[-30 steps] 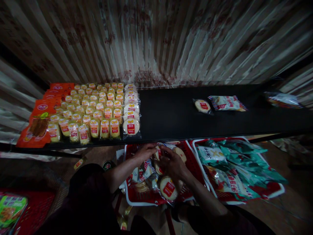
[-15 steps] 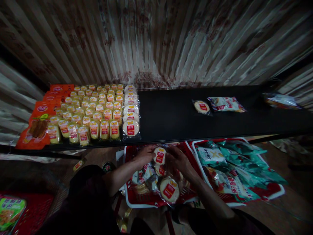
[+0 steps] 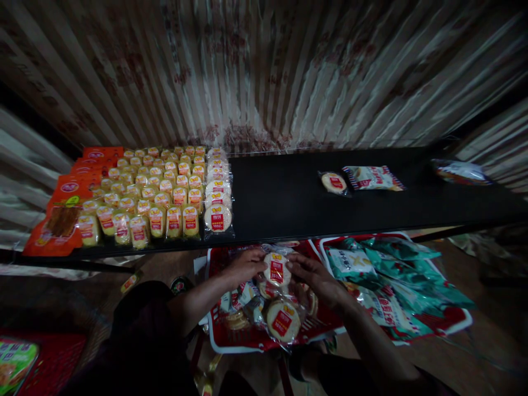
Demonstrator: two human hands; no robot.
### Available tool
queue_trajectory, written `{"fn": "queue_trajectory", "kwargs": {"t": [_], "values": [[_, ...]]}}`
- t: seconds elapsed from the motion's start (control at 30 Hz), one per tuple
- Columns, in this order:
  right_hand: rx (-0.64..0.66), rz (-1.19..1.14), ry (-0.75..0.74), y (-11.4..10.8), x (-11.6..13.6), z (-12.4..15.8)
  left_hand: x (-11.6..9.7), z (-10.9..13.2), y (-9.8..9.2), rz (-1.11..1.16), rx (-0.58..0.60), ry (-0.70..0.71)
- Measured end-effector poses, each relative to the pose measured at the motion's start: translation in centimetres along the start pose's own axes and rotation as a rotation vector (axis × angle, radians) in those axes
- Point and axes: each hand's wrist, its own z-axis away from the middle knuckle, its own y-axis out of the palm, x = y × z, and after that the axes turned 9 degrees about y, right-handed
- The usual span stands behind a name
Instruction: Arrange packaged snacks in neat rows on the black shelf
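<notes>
Between my two hands, over the red basket (image 3: 237,348), is a round rice cracker pack (image 3: 277,269) in clear film with a red label. My left hand (image 3: 247,264) grips its left edge with closed fingers. On the opposite edge, my right hand (image 3: 315,278) has its fingers closed on the same pack. Another round cracker pack (image 3: 284,320) lies in the basket just below, among more packs. A column of matching packs (image 3: 218,219) stands on the black shelf (image 3: 272,203), beside rows of yellow wrapped cakes (image 3: 157,220).
Orange snack bags (image 3: 61,214) overlap at the shelf's left end. Farther right lie a single cracker pack (image 3: 333,182), a white snack bag (image 3: 373,178) and another bag (image 3: 460,171). A second basket (image 3: 462,324) holds teal bags (image 3: 412,280). A pleated curtain (image 3: 247,71) hangs behind.
My right hand has come round to the right edge of the cracker pack, which now faces up more fully. The view has shifted slightly.
</notes>
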Motion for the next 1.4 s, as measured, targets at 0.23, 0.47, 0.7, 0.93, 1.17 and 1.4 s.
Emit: {"fn": "queue_trajectory", "kwargs": {"t": [0.23, 0.47, 0.7, 0.93, 1.17, 1.4], "values": [[-0.032, -0.09, -0.038, 0.0, 0.7, 0.3, -1.5, 0.8, -0.2, -0.029, 0.058, 0.152], [-0.002, -0.098, -0.124, 1.5, 3.1, 0.1, -2.9, 0.9, -0.4, -0.022, -0.081, 0.291], [0.02, -0.065, -0.269, 2.4, 5.8, -1.3, -4.4, -0.3, -0.7, -0.021, -0.237, 0.387], [0.027, -0.061, -0.327, 2.1, 7.1, -2.7, -5.7, -1.7, -1.0, -0.14, -0.306, 0.461], [0.02, -0.152, -0.322, 1.9, 7.9, -2.7, -5.6, -3.1, -0.7, -0.219, -0.387, 0.469], [-0.002, -0.214, -0.363, 1.5, 7.7, -2.4, -5.3, -3.7, 0.1, -0.257, -0.541, 0.524]]}}
